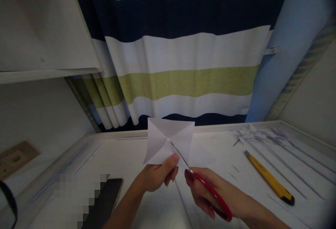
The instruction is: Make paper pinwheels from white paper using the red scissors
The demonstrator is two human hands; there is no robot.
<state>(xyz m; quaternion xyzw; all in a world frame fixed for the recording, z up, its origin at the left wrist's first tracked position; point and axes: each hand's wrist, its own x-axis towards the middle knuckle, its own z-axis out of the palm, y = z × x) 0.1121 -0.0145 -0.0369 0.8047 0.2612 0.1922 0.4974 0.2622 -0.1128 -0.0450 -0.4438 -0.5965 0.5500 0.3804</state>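
Observation:
A square of white paper (pixel 162 131) with diagonal creases is held up above the white table. My left hand (pixel 161 174) pinches its lower edge, thumb on the near face. In my right hand (pixel 207 190) is a pair of scissors (pixel 214 195) with red handles, my fingers through the loops. The blades lie along the crease from the lower right corner, with the tip close to the middle of the sheet. How far the cut runs is hard to make out.
A yellow utility knife (pixel 270 178) lies on the table (pixel 147 211) at the right, beside thin paper strips (pixel 278 162) and crumpled scraps. A dark phone (pixel 105 201) lies at the left. Behind hangs a striped curtain (pixel 183 52); a cabinet (pixel 47 26) overhangs the left side.

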